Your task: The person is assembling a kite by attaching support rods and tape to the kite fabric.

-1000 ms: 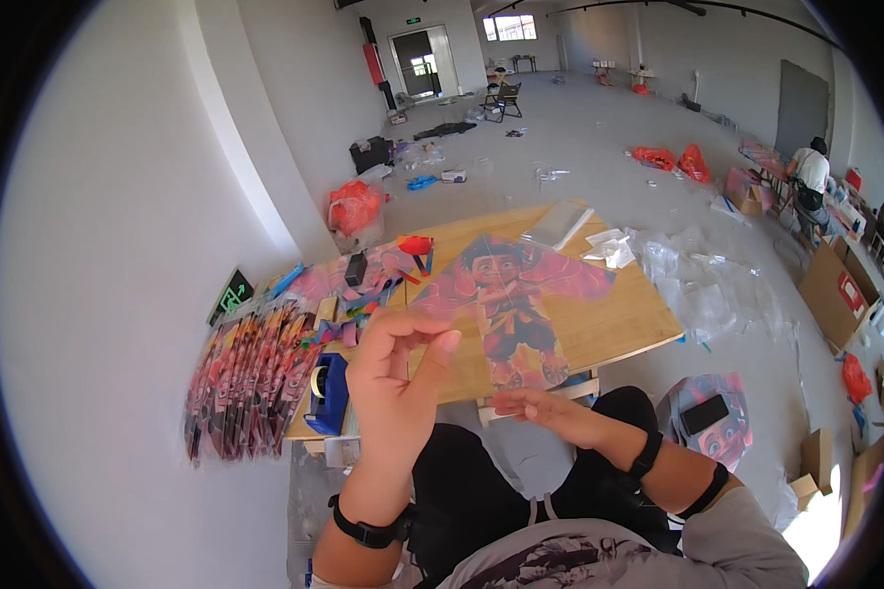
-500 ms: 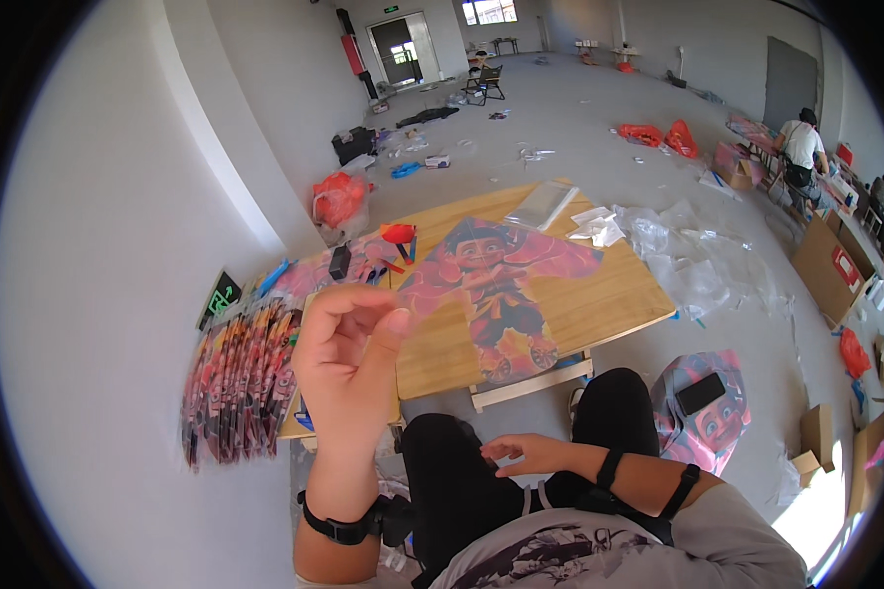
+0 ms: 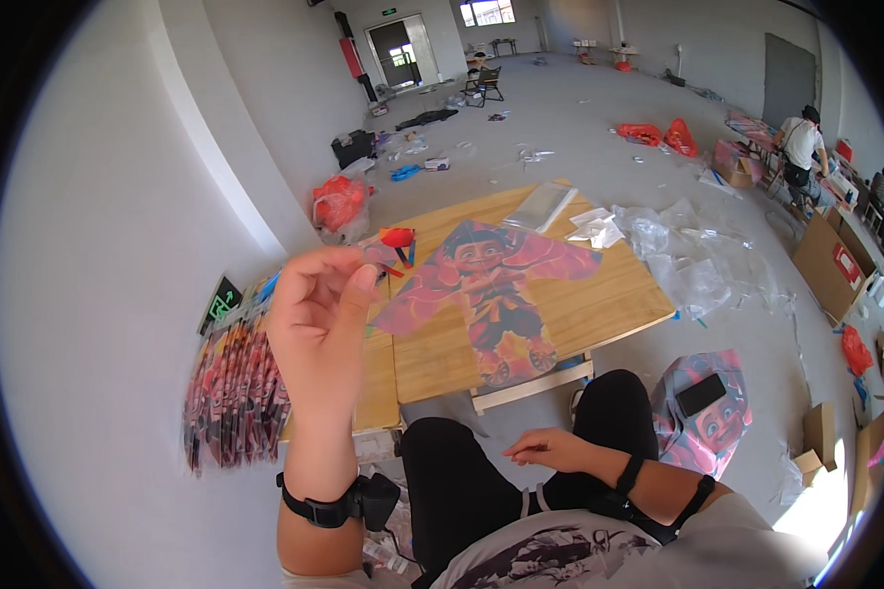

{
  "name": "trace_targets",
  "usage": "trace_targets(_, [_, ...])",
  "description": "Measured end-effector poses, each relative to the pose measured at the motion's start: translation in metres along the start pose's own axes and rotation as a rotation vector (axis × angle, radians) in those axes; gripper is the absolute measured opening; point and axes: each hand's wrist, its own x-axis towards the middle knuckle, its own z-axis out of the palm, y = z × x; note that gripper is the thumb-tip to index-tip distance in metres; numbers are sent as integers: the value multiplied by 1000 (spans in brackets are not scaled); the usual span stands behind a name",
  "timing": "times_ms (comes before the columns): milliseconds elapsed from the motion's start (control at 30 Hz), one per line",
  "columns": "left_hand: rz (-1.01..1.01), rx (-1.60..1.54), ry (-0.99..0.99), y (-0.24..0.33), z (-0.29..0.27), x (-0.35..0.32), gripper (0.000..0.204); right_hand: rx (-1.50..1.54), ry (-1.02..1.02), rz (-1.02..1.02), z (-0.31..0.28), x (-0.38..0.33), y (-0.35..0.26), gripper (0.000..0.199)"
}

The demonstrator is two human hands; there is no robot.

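My left hand (image 3: pixel 326 319) is raised in front of me, thumb and fingers pinched on the left wing tip of a pink-red kite (image 3: pixel 491 294) printed with a cartoon figure. The kite hangs spread out over the low wooden table (image 3: pixel 619 294). My right hand (image 3: pixel 550 450) rests low above my lap, fingers loosely apart, with nothing seen in it. A black band sits on each wrist.
A fanned stack of similar kites (image 3: pixel 231 393) lies by the wall on my left. Clear plastic bags (image 3: pixel 683 250) litter the floor beyond the table. A printed bag with a phone on it (image 3: pixel 705 404) sits at my right. Cardboard boxes (image 3: pixel 830 257) and another person (image 3: pixel 801 145) are far right.
My left hand rose from the table toward my face, taking the kite's wing up with it. My right hand left the kite's lower end and dropped to my lap.
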Motion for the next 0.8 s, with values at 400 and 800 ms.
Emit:
trace_targets(400, [61, 22, 89, -26, 11, 31, 13, 333, 48, 33, -6, -21, 11, 24])
trace_targets(800, [44, 43, -17, -61, 42, 116, 15, 515, 302, 54, -22, -12, -15, 22])
